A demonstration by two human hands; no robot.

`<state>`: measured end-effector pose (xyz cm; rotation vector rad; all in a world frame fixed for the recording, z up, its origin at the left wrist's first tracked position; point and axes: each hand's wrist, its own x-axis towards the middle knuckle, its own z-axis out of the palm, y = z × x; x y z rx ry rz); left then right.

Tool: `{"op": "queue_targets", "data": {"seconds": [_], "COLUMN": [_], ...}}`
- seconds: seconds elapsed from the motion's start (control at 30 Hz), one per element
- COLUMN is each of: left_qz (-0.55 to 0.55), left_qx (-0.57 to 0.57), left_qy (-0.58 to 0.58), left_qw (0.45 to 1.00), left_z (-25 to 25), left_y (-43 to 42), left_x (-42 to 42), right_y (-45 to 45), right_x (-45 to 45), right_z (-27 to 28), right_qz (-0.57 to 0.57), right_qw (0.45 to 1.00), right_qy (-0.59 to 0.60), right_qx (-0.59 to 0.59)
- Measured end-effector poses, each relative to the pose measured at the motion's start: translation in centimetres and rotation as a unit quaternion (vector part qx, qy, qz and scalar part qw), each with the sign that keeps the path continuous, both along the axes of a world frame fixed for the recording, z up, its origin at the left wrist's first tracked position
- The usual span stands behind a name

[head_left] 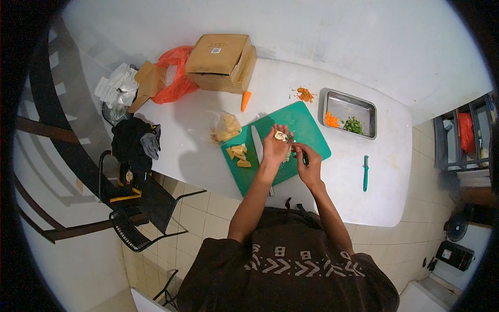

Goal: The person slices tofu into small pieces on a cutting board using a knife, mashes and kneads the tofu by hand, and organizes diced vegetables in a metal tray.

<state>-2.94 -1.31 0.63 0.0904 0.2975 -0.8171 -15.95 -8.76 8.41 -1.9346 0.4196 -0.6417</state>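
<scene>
My left hand [273, 148] is palm up over the green cutting board [306, 125], cradling a pale, yellowish piece of food [280, 136] whose kind I cannot make out. Close beside it, my right hand [309, 164] is closed around a black-handled tool [305, 158]; its working end is near the pale piece and too small to tell. Small whitish bits [286, 156] lie on the board below the hands. A knife [257, 140] lies on the board, partly covered by my left arm. To its left are several yellow chunks [239, 154].
A clear bag of yellow pieces [226, 127] touches the board's left edge. Beyond lie a carrot piece [245, 101], orange peelings [305, 94] and cardboard boxes [218, 57]. At right are a metal tray [353, 104] with chopped orange and green bits, and a green peeler [366, 174].
</scene>
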Motion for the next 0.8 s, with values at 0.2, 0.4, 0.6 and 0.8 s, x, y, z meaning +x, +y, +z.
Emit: {"op": "queue_targets", "data": {"seconds": [0.2, 0.4, 0.6, 0.8], "left_qz": [0.047, 0.060, 0.069, 0.081], "left_qx": [0.110, 0.019, 0.130, 0.073], "left_qy": [-0.018, -0.025, -0.011, -0.048], "left_qw": [0.993, 0.998, 0.989, 0.993], "left_z": [0.8, -0.5, 1.6, 0.8], "left_y": [-0.6, -0.5, -0.8, -0.4], "left_x": [-0.6, -0.3, -0.6, -0.4], "right_y": [0.7, 0.2, 0.5, 0.2], "right_x": [-0.1, 0.0, -0.3, -0.1], "right_z": [0.3, -0.1, 0.1, -0.4], "right_qz": [0.013, -0.003, 0.030, 0.000], "right_qw": [1.000, 0.998, 0.999, 0.997], "right_qy": [0.007, -0.009, 0.011, -0.022], "right_qx": [0.006, -0.061, -0.030, -0.071]}}
